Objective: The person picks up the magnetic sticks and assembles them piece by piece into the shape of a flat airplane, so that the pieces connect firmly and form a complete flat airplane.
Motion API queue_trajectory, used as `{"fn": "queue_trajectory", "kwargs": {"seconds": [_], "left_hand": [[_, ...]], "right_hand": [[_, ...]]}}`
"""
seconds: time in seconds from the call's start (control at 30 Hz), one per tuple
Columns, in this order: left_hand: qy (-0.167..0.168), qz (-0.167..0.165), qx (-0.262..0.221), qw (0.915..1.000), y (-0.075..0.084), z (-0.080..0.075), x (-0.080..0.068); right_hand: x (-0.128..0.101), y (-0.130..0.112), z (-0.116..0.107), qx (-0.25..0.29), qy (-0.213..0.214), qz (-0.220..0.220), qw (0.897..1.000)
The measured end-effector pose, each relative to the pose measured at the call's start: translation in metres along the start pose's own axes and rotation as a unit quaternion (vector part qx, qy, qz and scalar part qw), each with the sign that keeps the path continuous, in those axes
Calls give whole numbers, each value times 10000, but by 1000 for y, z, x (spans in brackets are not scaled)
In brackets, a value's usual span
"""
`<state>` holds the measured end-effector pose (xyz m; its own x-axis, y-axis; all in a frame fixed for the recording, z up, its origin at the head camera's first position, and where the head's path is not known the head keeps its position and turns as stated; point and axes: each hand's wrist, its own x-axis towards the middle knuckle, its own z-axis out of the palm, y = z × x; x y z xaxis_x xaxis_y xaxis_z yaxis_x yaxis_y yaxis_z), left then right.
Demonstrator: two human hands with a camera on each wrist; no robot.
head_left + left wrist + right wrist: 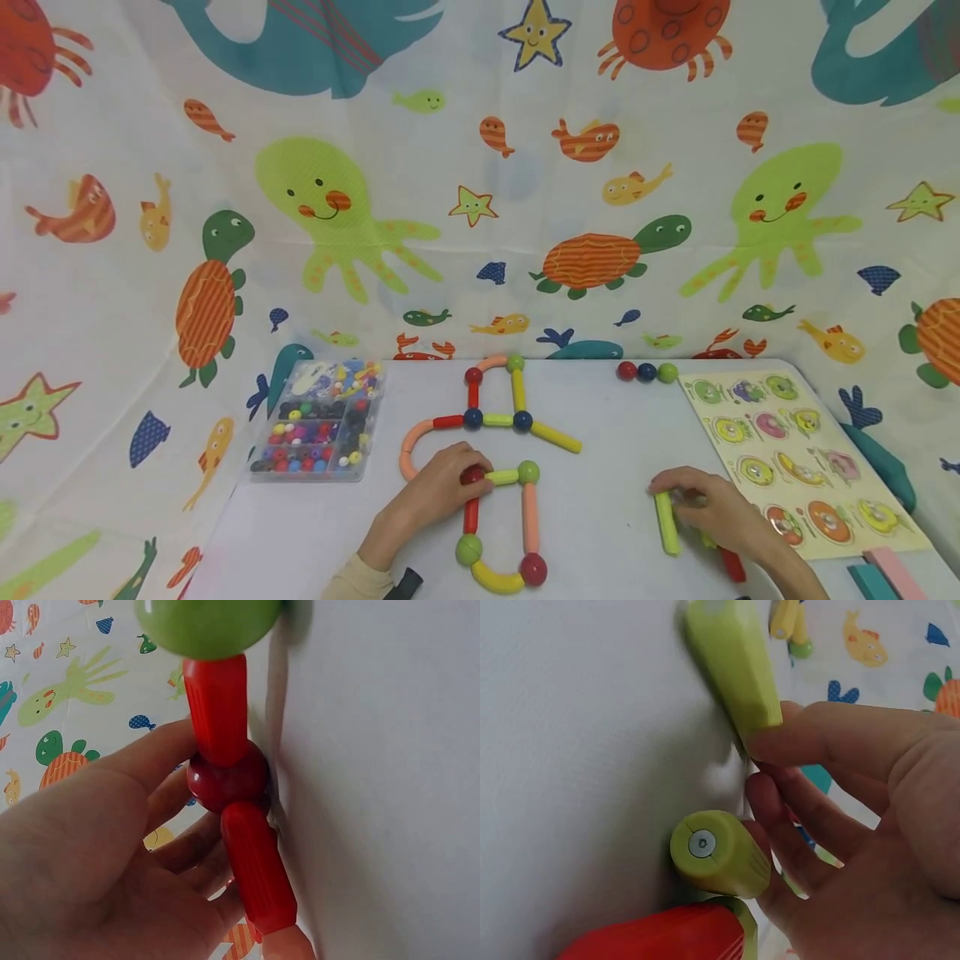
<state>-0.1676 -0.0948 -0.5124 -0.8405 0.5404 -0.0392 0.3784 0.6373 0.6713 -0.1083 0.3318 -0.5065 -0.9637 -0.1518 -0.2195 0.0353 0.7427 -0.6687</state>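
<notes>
My left hand [442, 483] holds a dark red ball [225, 778] at the upper left corner of a loop of magnetic sticks and balls. A red stick [471, 517] and a short light green stick [504, 477] meet at that ball. The loop goes on through a green ball [528, 472], a pink stick [531, 518], another red ball [533, 569] and a yellow curved stick [497, 578]. To the right, my right hand [708, 504] pinches one end of a light green stick [739, 667] between thumb and fingers. Another light green stick [720, 851] and a red stick [660, 934] lie beside that hand.
A second joined shape with blue balls [522, 421] lies above the loop. A compartment box of beads [318, 421] stands at left. Three loose balls [647, 372] sit at the back edge. A fruit puzzle board [813, 467] lies at right, with teal and pink blocks [894, 575] below it.
</notes>
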Motion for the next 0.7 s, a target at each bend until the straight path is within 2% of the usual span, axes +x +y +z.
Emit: {"fn": "queue_trajectory", "kwargs": {"seconds": [0.23,0.4,0.47,0.7], "left_hand": [[6,15,-44,10000,0,0,-1],[-6,-6,-67,10000,-1,-1,-1],[-15,-13,-67,10000,-1,-1,-2],[-43,-45,-53,10000,-1,0,-1]], "right_hand": [[6,0,6,-269,124,-447,9986],[13,-3,13,-269,223,-232,9991],[17,-5,16,-191,239,-326,9990],[37,-19,24,62,321,-1019,9943]]}}
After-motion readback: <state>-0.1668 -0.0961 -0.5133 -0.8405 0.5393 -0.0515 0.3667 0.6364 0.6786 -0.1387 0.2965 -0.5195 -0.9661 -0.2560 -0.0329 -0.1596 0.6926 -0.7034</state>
